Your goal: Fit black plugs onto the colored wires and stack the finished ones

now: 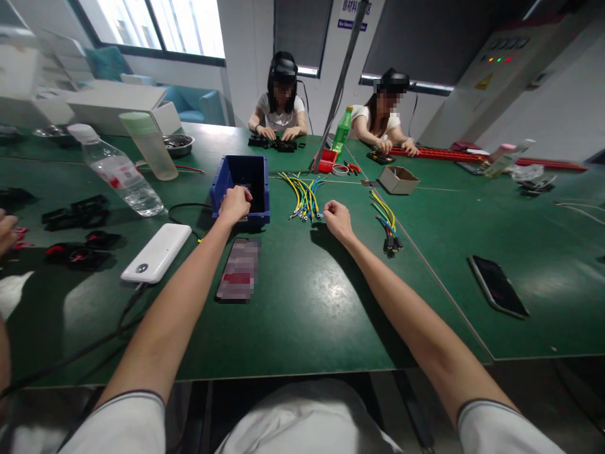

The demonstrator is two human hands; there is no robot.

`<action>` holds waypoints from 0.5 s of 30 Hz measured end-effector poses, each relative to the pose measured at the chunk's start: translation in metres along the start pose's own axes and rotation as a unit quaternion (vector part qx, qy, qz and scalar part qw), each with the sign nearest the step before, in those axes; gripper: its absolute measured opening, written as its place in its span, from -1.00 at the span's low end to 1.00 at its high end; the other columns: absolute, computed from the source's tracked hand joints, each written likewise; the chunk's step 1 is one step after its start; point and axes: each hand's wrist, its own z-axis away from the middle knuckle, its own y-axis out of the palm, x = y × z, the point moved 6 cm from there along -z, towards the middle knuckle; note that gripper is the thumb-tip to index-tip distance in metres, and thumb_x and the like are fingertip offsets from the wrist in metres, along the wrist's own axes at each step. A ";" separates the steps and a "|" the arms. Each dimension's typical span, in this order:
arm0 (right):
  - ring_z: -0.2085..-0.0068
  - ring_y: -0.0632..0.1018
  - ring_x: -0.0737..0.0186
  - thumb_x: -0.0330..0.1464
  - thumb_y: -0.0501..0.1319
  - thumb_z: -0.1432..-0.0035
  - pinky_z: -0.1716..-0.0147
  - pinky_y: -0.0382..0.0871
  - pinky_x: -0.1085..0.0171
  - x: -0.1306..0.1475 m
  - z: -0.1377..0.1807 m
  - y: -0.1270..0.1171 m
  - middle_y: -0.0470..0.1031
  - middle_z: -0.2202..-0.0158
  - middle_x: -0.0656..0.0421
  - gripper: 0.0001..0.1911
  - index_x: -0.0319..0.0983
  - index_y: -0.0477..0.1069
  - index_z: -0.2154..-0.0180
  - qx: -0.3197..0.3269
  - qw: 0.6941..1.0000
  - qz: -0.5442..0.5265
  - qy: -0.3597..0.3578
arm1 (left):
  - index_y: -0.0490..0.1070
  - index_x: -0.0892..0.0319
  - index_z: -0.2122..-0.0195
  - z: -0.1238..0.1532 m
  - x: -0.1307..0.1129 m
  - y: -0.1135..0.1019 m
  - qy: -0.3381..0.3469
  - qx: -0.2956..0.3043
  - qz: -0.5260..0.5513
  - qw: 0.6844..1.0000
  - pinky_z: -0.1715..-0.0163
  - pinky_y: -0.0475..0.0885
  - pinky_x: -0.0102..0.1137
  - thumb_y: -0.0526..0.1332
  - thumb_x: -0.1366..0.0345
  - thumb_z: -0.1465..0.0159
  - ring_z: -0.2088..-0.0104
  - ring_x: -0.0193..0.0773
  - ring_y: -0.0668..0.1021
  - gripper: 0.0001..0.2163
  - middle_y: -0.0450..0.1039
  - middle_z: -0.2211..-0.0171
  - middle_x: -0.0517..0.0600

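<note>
My left hand (235,205) is over the front of a blue plastic bin (218,183), its fingers curled together inside the opening. What they hold, if anything, I cannot make out. My right hand (338,219) is closed just above the table, its fingertips beside the near ends of a loose bundle of yellow, green and blue wires (305,192) with ring terminals. Whether a wire end is between those fingers is hidden. Further right lies a smaller bunch of wires (386,214) with black connector ends. A phone (239,270) lies in front of the bin.
On the left are a white power bank (158,253), a water bottle (125,173), a pale cup (150,148) and black parts (78,214). A small carton (398,181) and a second phone (498,287) lie right. Two people work across the green table (321,315); another hand (5,230) shows far left.
</note>
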 end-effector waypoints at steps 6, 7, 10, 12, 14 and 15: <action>0.34 0.47 0.17 -0.38 0.00 -0.06 0.30 0.23 0.29 0.003 -0.021 0.019 0.52 0.41 0.11 -0.78 -0.21 0.41 0.38 -0.024 0.999 0.042 0.022 | 0.57 0.13 0.27 -0.001 0.001 0.000 -0.005 0.000 -0.007 1.000 0.08 0.44 -0.19 0.23 0.54 0.01 0.15 -0.01 0.56 -0.71 0.56 0.23 0.09; 0.32 0.49 0.15 -0.36 0.02 -0.08 0.28 0.25 0.27 0.003 -0.021 0.021 0.53 0.39 0.10 -0.78 -0.21 0.43 0.36 -0.022 0.998 0.054 0.028 | 0.57 0.13 0.27 -0.002 0.001 0.001 -0.006 0.000 -0.009 1.000 0.09 0.44 -0.20 0.23 0.54 0.01 0.15 -0.01 0.56 -0.70 0.56 0.23 0.09; 0.24 0.54 0.06 -0.27 0.07 -0.13 0.23 0.29 0.22 0.003 -0.020 0.028 0.57 0.32 0.05 -0.76 -0.19 0.46 0.26 0.004 0.992 0.120 0.049 | 0.57 0.13 0.27 -0.002 0.001 0.001 -0.008 0.000 -0.009 1.000 0.10 0.45 -0.22 0.22 0.54 0.01 0.16 -0.03 0.57 -0.70 0.56 0.23 0.09; 0.20 0.56 0.00 -0.17 0.07 -0.19 0.21 0.32 0.18 0.004 -0.019 0.032 0.58 0.28 0.02 -0.70 -0.18 0.47 0.22 0.031 0.983 0.169 0.057 | 0.57 0.13 0.28 -0.002 0.001 0.002 -0.008 -0.001 -0.009 1.000 0.10 0.45 -0.22 0.22 0.54 0.01 0.17 -0.04 0.57 -0.70 0.57 0.24 0.08; 0.17 0.57 -0.04 -0.09 0.04 -0.23 0.20 0.34 0.15 0.005 -0.018 0.033 0.58 0.25 -0.01 -0.63 -0.18 0.47 0.21 0.050 0.978 0.197 0.056 | 0.57 0.13 0.28 -0.002 0.001 0.002 -0.007 -0.002 -0.011 1.000 0.10 0.45 -0.23 0.22 0.54 0.01 0.16 -0.05 0.57 -0.71 0.57 0.24 0.07; 0.17 0.57 -0.05 -0.06 0.03 -0.24 0.20 0.34 0.14 0.006 -0.018 0.034 0.58 0.25 -0.01 -0.61 -0.18 0.47 0.22 0.057 0.976 0.205 0.055 | 0.57 0.13 0.27 -0.002 0.001 0.002 -0.007 -0.002 -0.012 1.000 0.11 0.45 -0.23 0.22 0.54 0.01 0.17 -0.05 0.57 -0.70 0.57 0.24 0.06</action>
